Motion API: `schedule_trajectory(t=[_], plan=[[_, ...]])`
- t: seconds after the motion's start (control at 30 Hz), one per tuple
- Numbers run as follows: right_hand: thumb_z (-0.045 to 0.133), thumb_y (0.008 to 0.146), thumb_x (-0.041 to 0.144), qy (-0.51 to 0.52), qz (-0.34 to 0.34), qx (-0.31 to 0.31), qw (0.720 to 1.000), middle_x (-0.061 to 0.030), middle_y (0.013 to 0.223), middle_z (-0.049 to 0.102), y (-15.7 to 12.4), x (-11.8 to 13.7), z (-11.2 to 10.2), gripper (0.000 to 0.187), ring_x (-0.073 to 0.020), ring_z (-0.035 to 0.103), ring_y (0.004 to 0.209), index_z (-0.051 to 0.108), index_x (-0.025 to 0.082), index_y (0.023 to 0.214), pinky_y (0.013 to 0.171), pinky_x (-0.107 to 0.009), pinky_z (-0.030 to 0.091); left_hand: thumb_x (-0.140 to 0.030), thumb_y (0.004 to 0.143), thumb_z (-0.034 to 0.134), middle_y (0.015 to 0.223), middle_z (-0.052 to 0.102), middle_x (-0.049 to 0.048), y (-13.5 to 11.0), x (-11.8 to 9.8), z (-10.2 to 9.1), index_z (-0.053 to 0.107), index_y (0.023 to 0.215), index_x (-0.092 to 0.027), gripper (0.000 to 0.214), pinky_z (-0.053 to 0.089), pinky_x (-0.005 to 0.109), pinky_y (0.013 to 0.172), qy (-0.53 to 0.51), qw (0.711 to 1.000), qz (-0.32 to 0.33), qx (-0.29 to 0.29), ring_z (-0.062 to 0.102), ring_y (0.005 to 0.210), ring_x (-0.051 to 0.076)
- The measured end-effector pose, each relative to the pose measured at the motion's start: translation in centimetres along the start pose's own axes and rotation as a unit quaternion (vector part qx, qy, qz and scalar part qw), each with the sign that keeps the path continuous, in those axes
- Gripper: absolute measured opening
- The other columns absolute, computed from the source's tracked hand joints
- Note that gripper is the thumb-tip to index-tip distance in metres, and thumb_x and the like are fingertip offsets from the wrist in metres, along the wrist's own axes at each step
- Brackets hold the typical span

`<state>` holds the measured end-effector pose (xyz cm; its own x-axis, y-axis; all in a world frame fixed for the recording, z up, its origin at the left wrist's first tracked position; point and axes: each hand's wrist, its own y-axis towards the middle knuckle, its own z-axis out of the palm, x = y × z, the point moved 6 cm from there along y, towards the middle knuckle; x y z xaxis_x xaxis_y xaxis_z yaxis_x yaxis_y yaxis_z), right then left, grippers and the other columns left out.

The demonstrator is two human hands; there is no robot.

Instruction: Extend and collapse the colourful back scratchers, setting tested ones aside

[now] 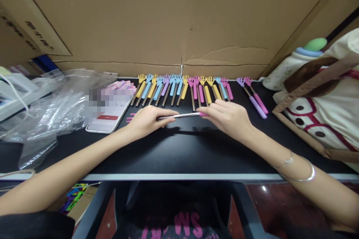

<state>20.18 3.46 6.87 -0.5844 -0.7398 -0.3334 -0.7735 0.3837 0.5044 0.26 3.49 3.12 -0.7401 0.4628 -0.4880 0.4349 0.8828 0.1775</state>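
Over the black table, both hands hold a back scratcher with a metal rod (185, 115), level and crosswise. My left hand (146, 121) pinches the rod's left part between thumb and fingers. My right hand (228, 117) is closed around the pink handle (202, 114) at the other end. Pink prongs (130, 118) stick out left of my left hand; its fingers hide whether they join this rod. Behind the hands lies a row of several back scratchers with yellow, blue, purple and pink claws, among them a yellow one (184, 89). Farther right, a purple one (256, 101) and a pink one (259, 99) lie together.
At the left are a phone (108, 121), clear plastic bags (64, 101) and a white rack-like object (28, 93). A cloth bag (322, 101) and a white bottle (288, 67) stand right. Cardboard (168, 18) walls the back. Below the edge, a box holds colourful pieces (74, 196).
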Motion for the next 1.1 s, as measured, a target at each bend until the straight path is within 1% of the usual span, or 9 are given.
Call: schedule_trajectory(t=[0.1,0.17,0.3,0.47,0.53,0.63,0.8,0.97,1.1], plan=[[0.04,0.097,0.036,0.039,0.025,0.028,0.998,-0.0015,0.074,0.07,-0.1,-0.3,0.6,0.032,-0.0124,0.061,0.07,0.068,0.021,0.1,0.058,-0.024,0.038,-0.046,0.092,0.049,0.095,0.074,-0.001,-0.2,-0.3,-0.5,0.069,0.112,-0.031,0.032,0.043,0.022,0.063,0.085,0.994,0.036,-0.061,0.068,0.081,0.017],[0.039,0.097,0.037,0.087,0.044,0.044,0.994,-0.0022,0.086,0.073,-0.3,-0.5,1.0,0.032,-0.013,0.065,0.076,0.067,0.022,0.103,0.059,-0.023,0.04,-0.045,0.092,0.048,0.1,0.074,-0.0007,-0.4,-0.6,-0.6,0.07,0.11,-0.032,0.031,0.042,0.022,0.061,0.137,0.984,0.067,-0.09,0.068,0.085,0.017],[0.041,0.096,0.038,0.215,0.096,0.117,0.965,-0.0022,0.104,0.072,-0.7,-1.0,2.6,0.03,-0.0161,0.067,0.087,0.065,0.024,0.108,0.066,-0.024,0.044,-0.043,0.095,0.043,0.081,0.073,0.0005,-0.7,-1.4,-0.9,0.071,0.107,-0.032,0.032,0.035,0.021,0.051,0.237,0.957,0.107,-0.128,0.066,0.071,0.014],[0.038,0.095,0.043,0.363,0.124,0.235,0.893,-0.0019,0.082,0.07,-1.0,-1.0,3.9,0.036,-0.0144,0.064,0.072,0.065,0.02,0.102,0.064,-0.024,0.043,-0.04,0.097,0.04,0.061,0.063,0.0005,-1.0,-2.5,-1.1,0.07,0.107,-0.032,0.033,0.029,0.023,0.047,0.294,0.935,0.152,-0.127,0.057,0.062,0.012],[0.038,0.095,0.045,0.383,0.122,0.252,0.88,-0.0016,0.075,0.067,-1.0,-0.9,3.9,0.038,-0.0136,0.061,0.067,0.065,0.019,0.1,0.062,-0.024,0.041,-0.038,0.097,0.04,0.06,0.062,0.0001,-1.1,-2.8,-1.2,0.07,0.106,-0.032,0.032,0.028,0.025,0.047,0.315,0.924,0.17,-0.136,0.055,0.061,0.012],[0.039,0.095,0.045,0.335,0.125,0.237,0.903,-0.0018,0.081,0.069,-0.9,-1.1,3.6,0.035,-0.0143,0.063,0.071,0.064,0.021,0.1,0.063,-0.024,0.041,-0.036,0.097,0.041,0.063,0.064,-0.0001,-1.2,-2.9,-1.0,0.07,0.107,-0.031,0.031,0.027,0.024,0.047,0.325,0.916,0.185,-0.145,0.057,0.062,0.012],[0.042,0.094,0.041,0.218,0.113,0.162,0.956,-0.0014,0.089,0.072,-0.7,-1.4,2.5,0.028,-0.0157,0.066,0.077,0.065,0.024,0.098,0.062,-0.024,0.04,-0.042,0.097,0.038,0.081,0.072,0.0008,-1.0,-2.2,-0.6,0.068,0.11,-0.029,0.035,0.032,0.022,0.049,0.283,0.937,0.15,-0.137,0.064,0.071,0.013],[0.045,0.093,0.043,0.169,0.107,0.12,0.972,-0.0003,0.088,0.072,-0.6,-1.9,1.7,0.028,-0.0138,0.065,0.077,0.066,0.025,0.095,0.058,-0.023,0.038,-0.046,0.097,0.035,0.1,0.073,0.0009,-0.5,-1.3,-0.3,0.066,0.111,-0.028,0.038,0.038,0.02,0.057,0.225,0.966,0.086,-0.093,0.067,0.085,0.015],[0.051,0.09,0.045,0.144,0.143,0.109,0.973,0.0001,0.083,0.07,-0.7,-2.9,1.7,0.026,-0.0136,0.063,0.072,0.065,0.025,0.096,0.057,-0.023,0.037,-0.045,0.096,0.038,0.085,0.074,-0.0034,-0.1,-0.3,-0.3,0.065,0.111,-0.03,0.034,0.037,0.021,0.057,0.147,0.988,0.018,-0.032,0.066,0.074,0.014]])
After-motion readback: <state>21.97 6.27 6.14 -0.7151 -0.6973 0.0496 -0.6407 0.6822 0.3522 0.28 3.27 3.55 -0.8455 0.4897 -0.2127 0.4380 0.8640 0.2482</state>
